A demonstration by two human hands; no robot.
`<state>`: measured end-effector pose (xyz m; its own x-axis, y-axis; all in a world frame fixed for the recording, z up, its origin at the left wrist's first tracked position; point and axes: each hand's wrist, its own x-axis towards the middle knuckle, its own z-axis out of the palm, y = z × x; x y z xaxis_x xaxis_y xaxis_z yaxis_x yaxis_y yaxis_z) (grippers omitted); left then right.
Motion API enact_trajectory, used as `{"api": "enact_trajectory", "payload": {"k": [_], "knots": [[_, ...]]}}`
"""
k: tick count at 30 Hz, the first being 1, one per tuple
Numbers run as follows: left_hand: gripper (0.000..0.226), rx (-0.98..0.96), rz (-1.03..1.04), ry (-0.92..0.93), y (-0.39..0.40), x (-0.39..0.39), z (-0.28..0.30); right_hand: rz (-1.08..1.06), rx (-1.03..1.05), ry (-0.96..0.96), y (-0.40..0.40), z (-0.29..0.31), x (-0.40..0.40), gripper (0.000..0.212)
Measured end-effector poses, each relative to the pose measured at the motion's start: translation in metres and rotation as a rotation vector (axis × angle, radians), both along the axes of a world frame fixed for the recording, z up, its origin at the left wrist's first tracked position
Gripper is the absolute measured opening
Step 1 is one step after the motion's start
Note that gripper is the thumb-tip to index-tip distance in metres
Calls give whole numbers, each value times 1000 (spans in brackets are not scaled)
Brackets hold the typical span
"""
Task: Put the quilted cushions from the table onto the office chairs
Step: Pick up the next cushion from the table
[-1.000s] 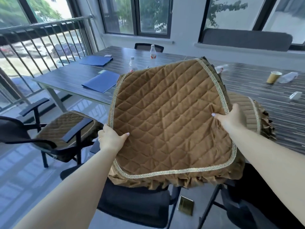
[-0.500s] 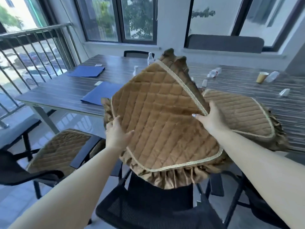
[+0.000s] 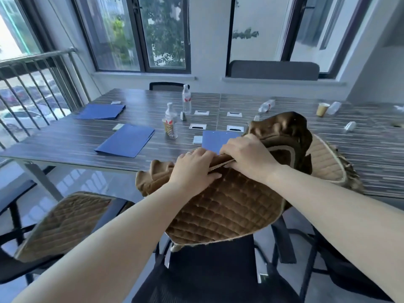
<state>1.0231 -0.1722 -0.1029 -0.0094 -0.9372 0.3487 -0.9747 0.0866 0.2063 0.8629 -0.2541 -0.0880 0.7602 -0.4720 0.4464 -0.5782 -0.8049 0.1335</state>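
Windows and a railing bound a meeting room whose long striped table (image 3: 65, 147) carries blue folders (image 3: 126, 142), water bottles (image 3: 186, 99) and a paper cup (image 3: 322, 109). Both hands hold a brown quilted cushion (image 3: 225, 206) in the air, above the black mesh office chair (image 3: 214, 278) directly below the viewer. The left hand (image 3: 193, 169) and right hand (image 3: 247, 158) sit close together on the cushion's far edge, and the fingers (image 3: 227, 149) of each are clenched over the trim, so that the near part droops toward the seat. A second cushion (image 3: 325, 165) lies on the table edge just beyond the right hand. A third cushion (image 3: 63, 224) already covers the chair at the left.

Judged from its sag and its bunched frill, the cushion is soft, light and limp rather than stiff; it will fold wherever it is unsupported. A grip at two well-separated points of the border would probably spread it flat better than the present close grip. The velvety surface seems unlikely to slip.

Hidden or uncertain: the fingertips are tucked under the fabric; the dark folded part behind the right hand cannot be sorted into cushion underside or frill; the chair seat lies mostly beneath the cushion, and the chair at the far right is cut off.
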Motion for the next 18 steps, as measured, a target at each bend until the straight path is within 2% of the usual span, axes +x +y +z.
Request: {"api": "enact_trajectory", "payload": {"k": [3, 5, 8, 13, 16, 18], "knots": [[28, -9, 87, 44, -2, -2, 5, 9, 4, -71, 5, 5, 5, 25], [27, -44, 129, 113, 0, 1, 7, -35, 7, -176, 8, 3, 5, 45], [18, -34, 186, 312, 7, 20, 11, -231, 89, -313, 14, -8, -5, 75], [28, -85, 242, 863, 25, 61, 12, -575, 512, -619, 26, -66, -49, 97], [32, -68, 205, 1330, 32, 80, 15, -825, 778, -712, 31, -95, -68, 109], [46, -65, 223, 1484, 32, 95, 12, -883, 990, -860, 30, -108, -74, 120]]}}
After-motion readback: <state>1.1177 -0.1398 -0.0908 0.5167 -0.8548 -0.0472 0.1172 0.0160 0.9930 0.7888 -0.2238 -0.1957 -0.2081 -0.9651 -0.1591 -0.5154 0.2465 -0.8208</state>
